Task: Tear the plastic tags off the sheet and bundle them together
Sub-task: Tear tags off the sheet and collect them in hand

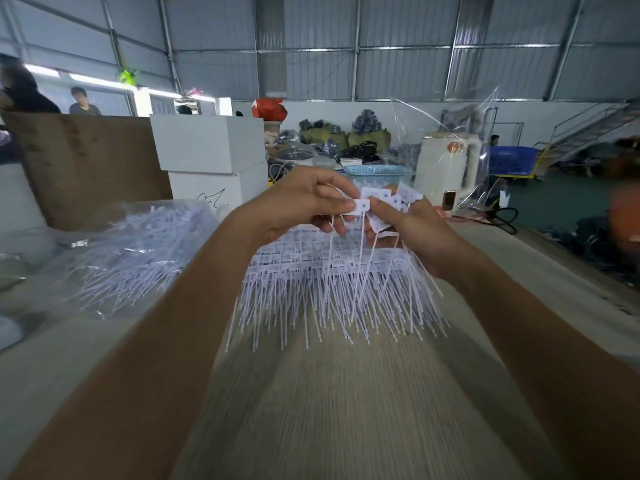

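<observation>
Raised above the table (339, 393): left hand (294, 202) pinching one white tag (358, 205), right hand (412, 226) gripping a fanned bundle (398, 199), thin tails dangling. Beneath, stacked tag sheets (329, 268), fringe pointing near.

My tabletop (346, 410) is a pale wood-grain surface running away from me. In the middle of it lies the sheet of white plastic tags (332, 271), its thin tails fanned toward me. To my left a clear bag of loose tags (138, 251) rests on it. Farther back stand stacked white boxes (211, 157), a brown cardboard panel (86, 168), and what looks like a cream-coloured jug (446, 164), though it is blurred.
</observation>
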{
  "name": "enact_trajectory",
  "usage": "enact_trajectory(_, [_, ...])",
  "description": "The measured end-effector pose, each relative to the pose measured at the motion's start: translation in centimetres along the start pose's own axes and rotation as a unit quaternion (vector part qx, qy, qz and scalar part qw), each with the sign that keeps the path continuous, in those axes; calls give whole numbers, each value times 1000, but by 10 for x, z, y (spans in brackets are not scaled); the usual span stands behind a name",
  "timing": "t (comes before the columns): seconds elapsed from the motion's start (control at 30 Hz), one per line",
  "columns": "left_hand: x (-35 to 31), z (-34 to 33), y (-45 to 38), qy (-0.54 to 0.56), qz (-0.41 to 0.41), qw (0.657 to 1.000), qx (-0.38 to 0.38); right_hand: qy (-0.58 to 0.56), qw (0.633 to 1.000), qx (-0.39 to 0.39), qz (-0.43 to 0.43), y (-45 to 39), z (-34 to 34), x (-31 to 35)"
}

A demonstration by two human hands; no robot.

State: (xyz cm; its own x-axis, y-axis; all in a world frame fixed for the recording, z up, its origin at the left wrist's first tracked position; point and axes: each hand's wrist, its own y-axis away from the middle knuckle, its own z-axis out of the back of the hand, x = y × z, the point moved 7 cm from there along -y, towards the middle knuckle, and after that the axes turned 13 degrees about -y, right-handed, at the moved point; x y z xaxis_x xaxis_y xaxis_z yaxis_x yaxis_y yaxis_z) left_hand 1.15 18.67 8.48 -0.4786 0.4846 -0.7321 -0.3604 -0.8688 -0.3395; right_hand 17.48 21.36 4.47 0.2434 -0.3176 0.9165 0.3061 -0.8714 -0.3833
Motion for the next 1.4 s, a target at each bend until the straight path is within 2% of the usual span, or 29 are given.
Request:
enact_trajectory(0.1, [0,2,-1,1,-2,1000,-25,-24,1000,-9,-6,1,0,-1])
enact_trajectory(0.2, [2,6,-1,-23,1,999,-40,1,1000,0,2,1,-5,0])
enact_trajectory(0.33, [7,5,-1,-49,13,998,-42,-4,1000,11,22,0,-8,5])
enact_trajectory(0.57, [7,6,-2,-41,18,997,-55,-13,999,33,10,2,-13,5])
enact_trajectory(0.77, [1,3,-2,-21,0,997,-73,54,997,48,7,6,-14,5])
enact_trajectory(1.03, [-6,-3,-2,-13,-23,997,-77,68,993,93,9,10,-25,4])
enact_trajectory(1.4, [4,-5,-4,17,21,998,-49,10,999,43,26,7,-17,8])
